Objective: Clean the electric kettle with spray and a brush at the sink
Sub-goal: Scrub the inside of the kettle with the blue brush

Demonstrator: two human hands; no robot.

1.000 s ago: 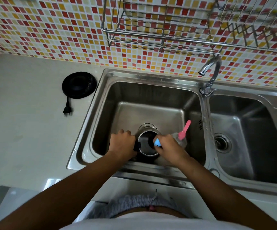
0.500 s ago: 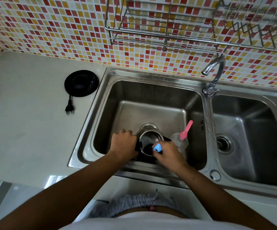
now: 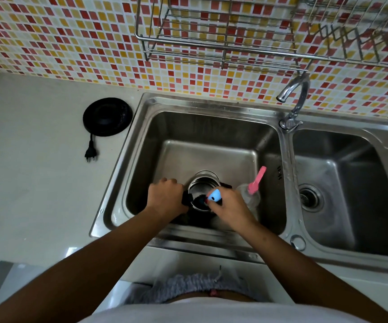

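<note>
Head view: 2 bare forearms were seen reaching down into the left basin of a steel double sink (image 3: 128, 159).
Left hand (image 3: 165, 199): its fingers were curled tightly round the black side handle of the kettle (image 3: 202, 183), knuckles turned upward.
Right hand (image 3: 229, 205): the brush (image 3: 214, 195) was pinched by its blue handle between bent fingers and thumb, right over the kettle's open mouth.
Kettle: it was stood upright in the left basin, close to the front wall, immediately to the right of the left hand's grip and just beside the right hand's grip, so that it was framed by the 2 hands.
Brush: the blue end was left sticking out of the right grip, while the working end was pointed down into the kettle; the bristles could not be made out in the dark interior.
Spray bottle (image 3: 250, 194): a clear bottle with a pink trigger was stood just to the right of the right hand's grip, partly hidden by that hand; whether the 2 touched could not be told.
Kettle base (image 3: 107, 116): a black disc with a short cord and plug (image 3: 90, 155) was laid on the countertop (image 3: 37, 183), well to the left of and beyond the left hand's grip.
Faucet (image 3: 295, 96): it was mounted far beyond the right hand's grip, at the divider between the 2 basins.
Dish rack (image 3: 223, 43): a wire rack was fixed to the mosaic-tiled wall above the sink.
</note>
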